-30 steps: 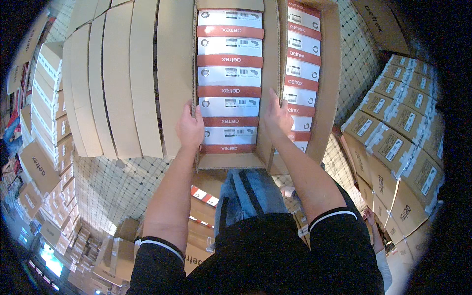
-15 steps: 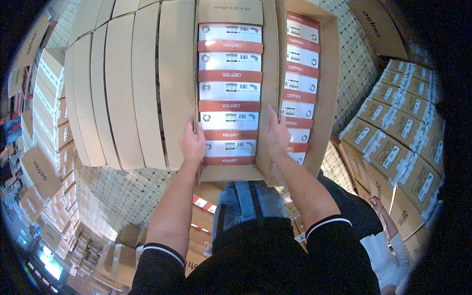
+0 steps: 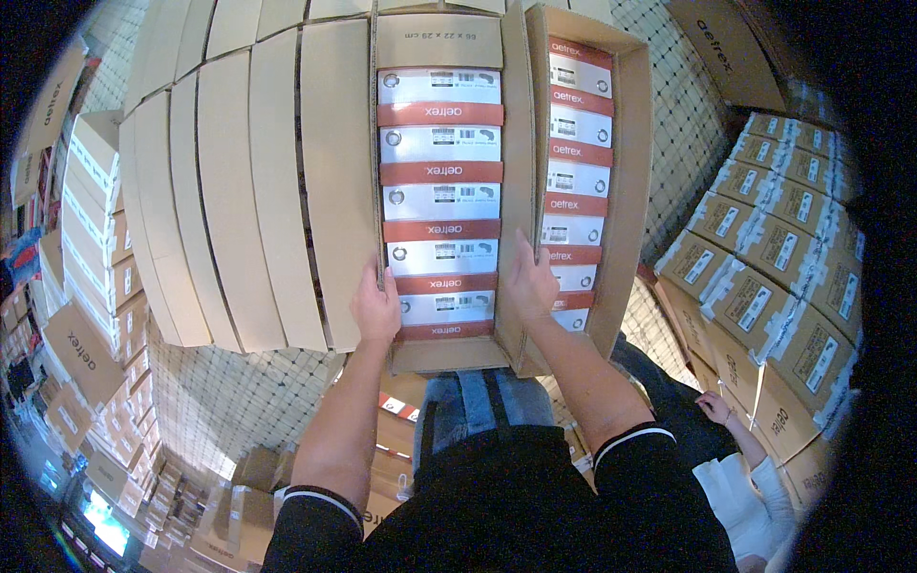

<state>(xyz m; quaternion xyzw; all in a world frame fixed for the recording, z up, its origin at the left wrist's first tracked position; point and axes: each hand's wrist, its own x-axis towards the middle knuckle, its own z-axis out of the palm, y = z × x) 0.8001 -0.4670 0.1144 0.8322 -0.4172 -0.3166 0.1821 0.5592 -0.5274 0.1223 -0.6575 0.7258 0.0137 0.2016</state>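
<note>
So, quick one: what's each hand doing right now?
Left hand: closed on the left side of the open carton holding red-and-white boxes.
Right hand: closed on that carton's right side.

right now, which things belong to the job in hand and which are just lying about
In hand:
open carton, gripped by left hand and right hand
white-and-red boxes inside it

Seemingly lying about:
second open carton, alongside at right
plain brown cartons at left
taped cartons, far right

Pale floor (image 3: 229, 396) with dark grid pattern
</note>
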